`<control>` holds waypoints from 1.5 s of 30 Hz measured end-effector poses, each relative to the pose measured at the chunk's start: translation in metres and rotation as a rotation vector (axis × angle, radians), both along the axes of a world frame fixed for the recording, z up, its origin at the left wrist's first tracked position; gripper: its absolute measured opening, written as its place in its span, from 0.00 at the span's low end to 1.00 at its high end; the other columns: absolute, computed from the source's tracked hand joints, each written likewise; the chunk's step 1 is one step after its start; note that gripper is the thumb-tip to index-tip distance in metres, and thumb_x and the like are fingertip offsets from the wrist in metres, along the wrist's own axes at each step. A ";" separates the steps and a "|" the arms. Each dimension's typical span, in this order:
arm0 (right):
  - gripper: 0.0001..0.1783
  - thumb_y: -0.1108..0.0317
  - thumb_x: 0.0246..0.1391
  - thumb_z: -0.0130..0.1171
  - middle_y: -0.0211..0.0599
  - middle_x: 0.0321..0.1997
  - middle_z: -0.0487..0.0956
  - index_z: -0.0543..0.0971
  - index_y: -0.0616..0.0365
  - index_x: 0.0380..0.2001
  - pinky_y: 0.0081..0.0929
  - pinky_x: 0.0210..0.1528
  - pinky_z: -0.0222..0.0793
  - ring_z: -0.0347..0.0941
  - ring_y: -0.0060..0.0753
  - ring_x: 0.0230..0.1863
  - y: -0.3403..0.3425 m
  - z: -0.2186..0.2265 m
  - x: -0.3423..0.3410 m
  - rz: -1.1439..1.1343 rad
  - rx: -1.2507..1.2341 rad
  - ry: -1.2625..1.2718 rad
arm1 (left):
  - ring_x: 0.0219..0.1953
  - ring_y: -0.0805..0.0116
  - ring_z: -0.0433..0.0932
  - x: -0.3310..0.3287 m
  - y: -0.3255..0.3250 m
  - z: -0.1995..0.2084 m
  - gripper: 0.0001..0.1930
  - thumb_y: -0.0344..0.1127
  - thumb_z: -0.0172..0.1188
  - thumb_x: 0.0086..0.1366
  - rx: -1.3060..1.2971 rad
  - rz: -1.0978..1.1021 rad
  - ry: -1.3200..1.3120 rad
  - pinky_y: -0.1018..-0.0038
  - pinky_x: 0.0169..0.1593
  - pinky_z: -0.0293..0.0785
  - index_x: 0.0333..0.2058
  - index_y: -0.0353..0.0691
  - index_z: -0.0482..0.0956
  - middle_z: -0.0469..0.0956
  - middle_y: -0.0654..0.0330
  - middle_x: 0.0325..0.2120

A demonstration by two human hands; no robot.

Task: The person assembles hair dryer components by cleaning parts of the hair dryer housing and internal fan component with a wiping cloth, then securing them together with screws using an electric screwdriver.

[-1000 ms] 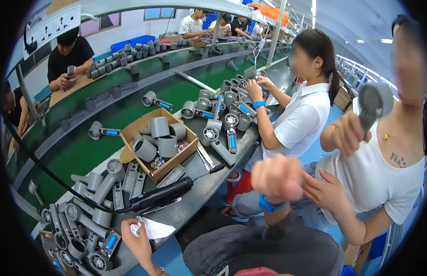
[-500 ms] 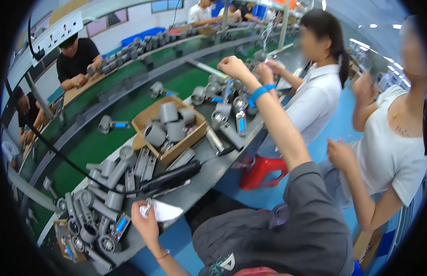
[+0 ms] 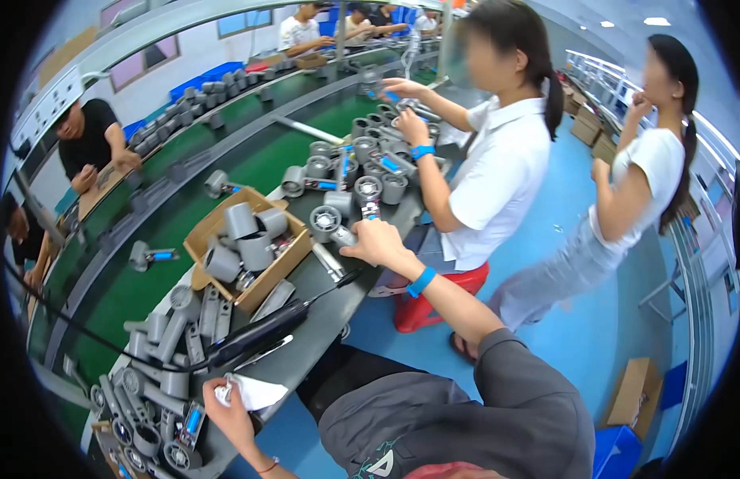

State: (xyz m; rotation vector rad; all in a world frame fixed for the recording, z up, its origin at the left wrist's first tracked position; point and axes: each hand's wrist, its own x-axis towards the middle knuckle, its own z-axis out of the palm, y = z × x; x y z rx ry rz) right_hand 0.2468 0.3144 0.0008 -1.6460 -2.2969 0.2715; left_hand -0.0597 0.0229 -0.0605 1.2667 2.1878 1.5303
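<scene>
A white tissue or cloth (image 3: pixel 262 393) is pinched in the left hand (image 3: pixel 228 411) — seemingly so the right is left free — as a grey fan (image 3: pixel 327 221) is reached by the right hand (image 3: pixel 376 243), its grip impossible to tell, a black screwdriver (image 3: pixel 260 332) laid between, probably for easy access.

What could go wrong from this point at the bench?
The right hand is near the tip of the black power screwdriver and might knock it. The screwdriver's black cord passes across the gray parts and could snag one. Those parts lie loosely heaped, so some might slide.
</scene>
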 end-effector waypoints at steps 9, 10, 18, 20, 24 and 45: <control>0.23 0.56 0.47 0.74 0.18 0.16 0.61 0.70 0.58 0.18 0.21 0.23 0.49 0.53 0.14 0.22 -0.079 0.075 0.188 -0.309 0.446 0.845 | 0.36 0.57 0.76 0.006 -0.003 0.019 0.11 0.35 0.63 0.63 -0.136 0.039 0.051 0.66 0.46 0.72 0.37 0.32 0.77 0.79 0.51 0.33; 0.23 0.50 0.51 0.69 0.18 0.16 0.63 0.74 0.57 0.20 0.21 0.22 0.48 0.53 0.14 0.21 -0.075 0.081 0.222 -0.413 0.507 0.841 | 0.36 0.57 0.76 0.006 -0.002 0.019 0.11 0.35 0.63 0.63 -0.123 0.028 0.074 0.66 0.46 0.72 0.37 0.32 0.77 0.79 0.50 0.33; 0.24 0.42 0.57 0.60 0.15 0.14 0.63 0.82 0.54 0.31 0.18 0.17 0.40 0.51 0.10 0.13 -0.017 0.152 0.367 -0.688 0.230 0.697 | 0.36 0.61 0.70 -0.012 -0.007 -0.020 0.08 0.24 0.56 0.57 -0.044 0.059 0.047 0.69 0.46 0.67 0.36 0.32 0.69 0.70 0.55 0.30; 0.22 0.44 0.57 0.60 0.14 0.15 0.63 0.82 0.53 0.32 0.17 0.17 0.41 0.52 0.09 0.14 -0.036 0.161 0.349 -0.553 0.258 0.827 | 0.37 0.55 0.71 -0.007 0.001 -0.012 0.09 0.23 0.55 0.56 -0.082 0.037 0.093 0.66 0.47 0.67 0.37 0.31 0.69 0.70 0.51 0.33; 0.23 0.47 0.47 0.65 0.21 0.24 0.72 0.81 0.57 0.35 0.16 0.25 0.55 0.64 0.12 0.25 -0.061 0.140 0.257 -0.169 0.191 0.753 | 0.43 0.43 0.69 0.014 0.007 0.010 0.09 0.23 0.56 0.55 -0.175 0.107 0.275 0.59 0.50 0.65 0.36 0.31 0.70 0.68 0.47 0.37; 0.27 0.50 0.48 0.70 0.27 0.11 0.62 0.73 0.64 0.20 0.24 0.18 0.51 0.58 0.12 0.17 0.056 0.090 0.021 0.261 -0.057 0.443 | 0.58 0.47 0.66 0.014 -0.011 0.010 0.08 0.24 0.53 0.63 0.058 0.421 0.535 0.58 0.62 0.58 0.41 0.32 0.73 0.70 0.47 0.50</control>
